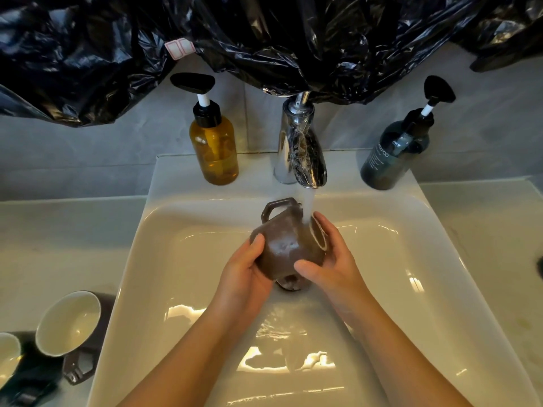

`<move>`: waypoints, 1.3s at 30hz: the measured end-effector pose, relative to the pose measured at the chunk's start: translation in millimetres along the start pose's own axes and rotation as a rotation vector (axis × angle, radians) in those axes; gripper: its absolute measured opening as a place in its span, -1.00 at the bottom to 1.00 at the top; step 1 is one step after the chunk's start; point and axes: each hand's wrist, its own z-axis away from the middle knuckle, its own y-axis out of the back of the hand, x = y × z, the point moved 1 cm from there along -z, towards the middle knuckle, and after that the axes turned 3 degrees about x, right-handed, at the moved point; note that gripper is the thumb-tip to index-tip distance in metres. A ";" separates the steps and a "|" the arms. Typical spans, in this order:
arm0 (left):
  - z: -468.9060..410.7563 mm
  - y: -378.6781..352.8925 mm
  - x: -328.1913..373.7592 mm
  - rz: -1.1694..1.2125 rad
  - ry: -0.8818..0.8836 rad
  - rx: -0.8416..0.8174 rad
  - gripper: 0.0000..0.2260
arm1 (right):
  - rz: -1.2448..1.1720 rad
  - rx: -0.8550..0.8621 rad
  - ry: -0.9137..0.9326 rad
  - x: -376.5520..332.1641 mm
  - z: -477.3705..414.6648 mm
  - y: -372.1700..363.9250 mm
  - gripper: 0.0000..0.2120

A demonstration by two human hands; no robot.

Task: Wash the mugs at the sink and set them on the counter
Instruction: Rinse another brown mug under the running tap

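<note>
Both hands hold a brown mug under the running water.

The brown mug (289,245) lies on its side over the middle of the white sink (411,289), with its handle up and its open end to the right. The left hand (246,273) wraps around its bottom end. The right hand (330,261) holds the open end, fingers (323,223) on the rim and thumb on the side. Water (307,205) falls from the shiny tap (302,148) onto the mug near the rim. An amber pump bottle (214,145) stands left of the tap and a dark pump bottle (396,151) stands right of it. On the tabletop (58,245) left of the sink stand two more mugs, a brown one (69,323) and one at the edge (8,352), both white inside. Black plastic sheeting (264,39) hangs above.
</note>
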 end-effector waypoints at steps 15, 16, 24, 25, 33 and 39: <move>7.2 -4.2 7.2 -0.427 -0.237 0.139 -0.69 | -0.023 -0.055 -0.045 -1.9 0.4 0.7 -0.30; 8.6 -4.5 7.5 -0.549 -0.289 0.135 -0.73 | -0.056 -0.054 -0.074 -2.1 0.0 2.4 -0.34; 7.0 3.6 7.7 -1.678 -1.017 -0.286 -0.81 | -0.269 0.054 -0.170 -3.1 -3.6 7.4 -0.68; 7.4 2.0 8.9 -1.720 -1.087 -0.300 -0.84 | -0.261 0.095 -0.146 -3.4 -4.4 7.7 -0.77; 18.1 -18.7 5.6 -1.104 -0.511 -0.051 -0.19 | -0.330 0.298 -0.166 -2.6 -6.3 -1.8 -0.77; 13.7 -19.2 10.0 -1.091 -0.366 0.030 -0.05 | 0.163 0.197 -0.062 -22.1 0.2 22.5 -0.85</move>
